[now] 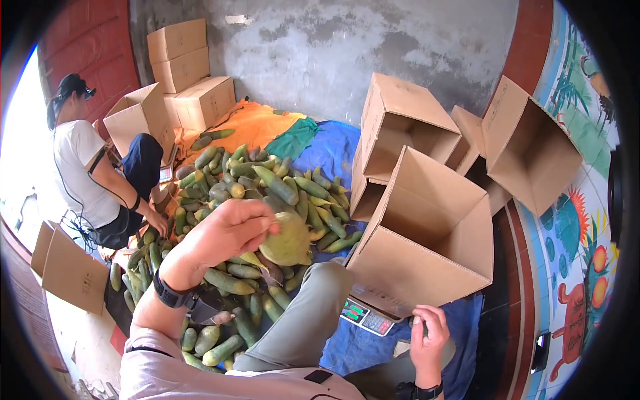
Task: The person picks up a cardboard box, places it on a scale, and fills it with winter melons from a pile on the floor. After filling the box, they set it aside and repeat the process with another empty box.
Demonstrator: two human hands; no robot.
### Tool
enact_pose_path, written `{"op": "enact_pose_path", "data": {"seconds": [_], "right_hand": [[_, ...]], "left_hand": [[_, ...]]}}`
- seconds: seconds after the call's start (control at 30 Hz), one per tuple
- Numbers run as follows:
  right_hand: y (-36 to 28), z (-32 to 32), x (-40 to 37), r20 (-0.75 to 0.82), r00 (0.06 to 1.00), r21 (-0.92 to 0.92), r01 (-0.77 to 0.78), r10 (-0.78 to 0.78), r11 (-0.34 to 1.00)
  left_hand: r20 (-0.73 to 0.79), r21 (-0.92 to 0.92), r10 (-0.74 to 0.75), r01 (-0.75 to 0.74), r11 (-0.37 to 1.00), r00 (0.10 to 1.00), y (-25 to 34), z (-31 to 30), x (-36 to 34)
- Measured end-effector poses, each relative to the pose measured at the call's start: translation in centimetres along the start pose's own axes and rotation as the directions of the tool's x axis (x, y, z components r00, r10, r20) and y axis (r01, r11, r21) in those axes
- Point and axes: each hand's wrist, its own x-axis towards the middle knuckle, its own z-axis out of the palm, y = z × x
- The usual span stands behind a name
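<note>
Over the pile of green radishes [227,280], my left hand [233,230] has its fingers bent together at a round, pale green vegetable [287,240]. Whether the fingers grip it or only pass in front of it is hard to tell. My right hand [429,333] is at the lower right with curled fingers, just below an open cardboard box [413,267]; nothing shows in it. That box stands on a digital scale [367,317] with a lit display. The bottom of the box is in shadow.
At the left a co-worker [90,167] crouches, one hand at the pile's edge, near a box [140,120] and another scale [165,174]. Stacked boxes [200,103] stand by the wall. More open boxes [407,107] are at the right. Blue sheeting [327,150] covers the floor.
</note>
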Motion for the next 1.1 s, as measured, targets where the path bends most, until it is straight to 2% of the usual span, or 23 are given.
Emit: {"op": "enact_pose_path", "data": {"seconds": [0.03, 0.07, 0.13, 0.23, 0.3, 0.33, 0.4, 0.43, 0.53, 0.57, 0.63, 0.67, 0.7, 0.73, 0.77, 0.8, 0.83, 0.87, 0.9, 0.93, 1.0, 1.1], "right_hand": [[-1.2, 0.0, 0.4, 0.012, 0.999, 0.037, 0.029, -0.030, 0.999], [-2.2, -0.1, 0.7, 0.023, 0.998, 0.074, 0.057, -0.058, 0.996], [-3.6, -0.3, 1.0, 0.066, 0.997, 0.123, 0.035, -0.043, 0.992], [-5.6, 0.5, 1.7, 0.035, 0.991, 0.171, 0.120, -0.128, 0.978], [-5.9, 1.2, 1.7, 0.168, 0.980, 0.225, 0.068, -0.107, 0.972], [-5.3, 1.8, 1.1, 0.172, 0.979, 0.222, 0.071, -0.111, 0.972], [-2.8, 3.0, -2.0, 0.113, 0.990, 0.418, -0.126, 0.086, 0.900], [-1.9, 3.0, -3.1, 0.081, 0.990, 0.378, -0.135, 0.113, 0.916], [-0.2, 2.9, -4.8, 0.035, 0.992, 0.361, -0.123, 0.118, 0.924], [0.1, 2.4, -5.2, 0.040, 0.984, 0.388, -0.177, 0.176, 0.904], [0.9, 0.7, -5.0, 0.021, 0.978, 0.347, -0.200, 0.206, 0.916], [1.3, -0.2, -4.7, 0.004, 0.973, 0.312, -0.220, 0.230, 0.924], [1.5, -1.0, -4.0, -0.057, 0.977, 0.286, -0.180, 0.205, 0.941], [1.1, -1.7, -3.1, -0.104, 0.961, 0.315, -0.212, 0.256, 0.925], [1.0, -2.6, -2.1, -0.112, 0.961, 0.284, -0.212, 0.252, 0.935], [1.3, -3.6, -1.0, -0.120, 0.962, 0.252, -0.209, 0.245, 0.945], [1.7, -4.3, 0.1, -0.186, 0.958, 0.190, -0.184, 0.219, 0.965], [2.0, -4.9, 1.2, -0.247, 0.950, 0.124, -0.162, 0.189, 0.979], [1.7, -5.5, 2.9, -0.250, 0.952, 0.082, -0.163, 0.179, 0.983], [1.7, -6.1, 4.6, -0.263, 0.951, 0.055, -0.155, 0.164, 0.986], [1.9, -7.4, 7.9, -0.187, 0.974, -0.029, -0.136, 0.128, 0.990], [2.7, -8.1, 12.3, -0.056, 0.996, -0.262, -0.083, 0.070, 0.961]], "left_hand": [[0.077, 0.009, 0.057, -0.058, 0.998, 0.995, 1.3, 0.5, 0.2], [0.075, 0.012, 0.058, -0.059, 0.998, 0.995, 2.6, 1.3, 0.2], [0.165, 0.005, 0.033, -0.035, 0.999, 0.986, 4.7, 3.3, 0.6], [0.360, -0.119, 0.173, -0.139, 0.983, 0.917, 5.3, 6.2, 1.7], [0.471, -0.187, 0.244, -0.175, 0.967, 0.848, 5.2, 8.1, 2.4], [0.518, -0.254, 0.299, -0.190, 0.948, 0.802, 4.6, 9.3, 2.7], [0.610, -0.326, 0.283, -0.091, 0.941, 0.740, 4.6, 10.8, 3.0], [0.632, -0.418, 0.331, -0.051, 0.907, 0.701, 3.8, 11.9, 3.3], [0.530, -0.514, 0.546, -0.267, 0.815, 0.649, 1.5, 15.4, 4.2], [0.532, -0.518, 0.547, -0.262, 0.814, 0.647, 1.2, 15.4, 4.7], [0.677, -0.358, 0.364, -0.146, 0.922, 0.640, 1.3, 14.7, 5.9], [0.678, -0.361, 0.365, -0.143, 0.921, 0.639, 0.9, 14.8, 6.2], [0.553, -0.333, 0.337, -0.168, 0.928, 0.762, 0.4, 14.9, 6.6], [0.408, -0.300, 0.304, -0.188, 0.935, 0.861, -0.3, 15.1, 7.1], [0.226, -0.267, 0.359, -0.296, 0.917, 0.906, -1.2, 15.5, 7.8], [0.224, -0.270, 0.358, -0.295, 0.917, 0.906, -2.3, 16.1, 8.5], [0.028, 0.003, 0.506, -0.506, 0.863, 0.862, -3.6, 17.0, 9.3], [-0.117, 0.308, 0.663, -0.608, 0.732, 0.739, -4.7, 17.5, 10.0], [-0.062, 0.329, 0.640, -0.589, 0.738, 0.766, -5.5, 17.8, 10.5], [-0.068, 0.322, 0.635, -0.585, 0.744, 0.770, -6.2, 18.3, 11.0], [0.002, 0.553, 0.668, -0.557, 0.619, 0.744, -7.2, 19.5, 11.7], [0.039, 0.568, 0.647, -0.550, 0.612, 0.761, -7.9, 19.9, 12.2]]}}
